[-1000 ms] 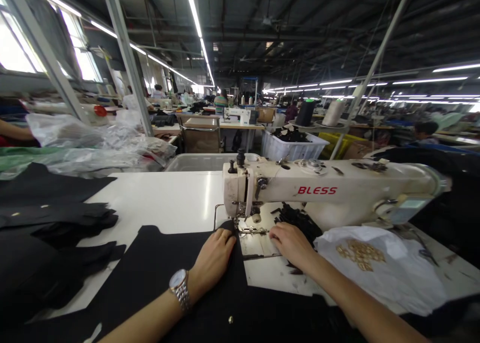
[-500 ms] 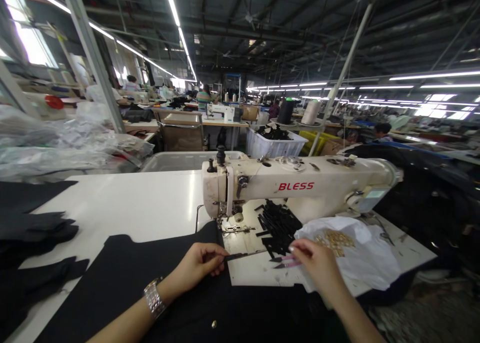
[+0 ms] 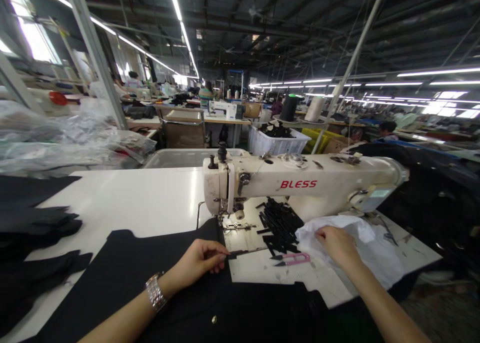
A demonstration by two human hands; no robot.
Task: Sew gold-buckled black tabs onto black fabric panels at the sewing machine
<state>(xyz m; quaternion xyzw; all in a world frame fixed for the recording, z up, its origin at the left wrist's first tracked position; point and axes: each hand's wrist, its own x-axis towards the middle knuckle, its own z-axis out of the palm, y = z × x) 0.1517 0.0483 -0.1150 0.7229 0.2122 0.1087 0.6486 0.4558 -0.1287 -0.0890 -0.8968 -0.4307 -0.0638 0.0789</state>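
My left hand (image 3: 208, 256) rests over the black fabric (image 3: 165, 263), its thumb and fingers pinched on a narrow black strip (image 3: 237, 254) that points right. At the white plastic bag (image 3: 360, 233), my right hand (image 3: 339, 245) has its fingers drawn together; what they hold, if anything, is hidden. This hand also covers the bag's contents. Pink-handled thread snips (image 3: 290, 258) lie between my hands. Behind them is a pile of short black strips (image 3: 279, 223). The fabric's upper corner reaches the needle area of the sewing machine (image 3: 262, 180). A small gold piece (image 3: 214, 319) sits on the fabric below.
Stacked black cut pieces (image 3: 52, 228) lie along the left of the white table (image 3: 150, 198). Beyond the machine stand a white crate (image 3: 279, 142) of dark scraps and thread cones (image 3: 289, 108). Clear plastic bags (image 3: 90, 138) are heaped at the left.
My right hand has moved right and up from beside the snips to the bag, covering the gold metal pieces seen there earlier. The left hand keeps its pinch on the strip.
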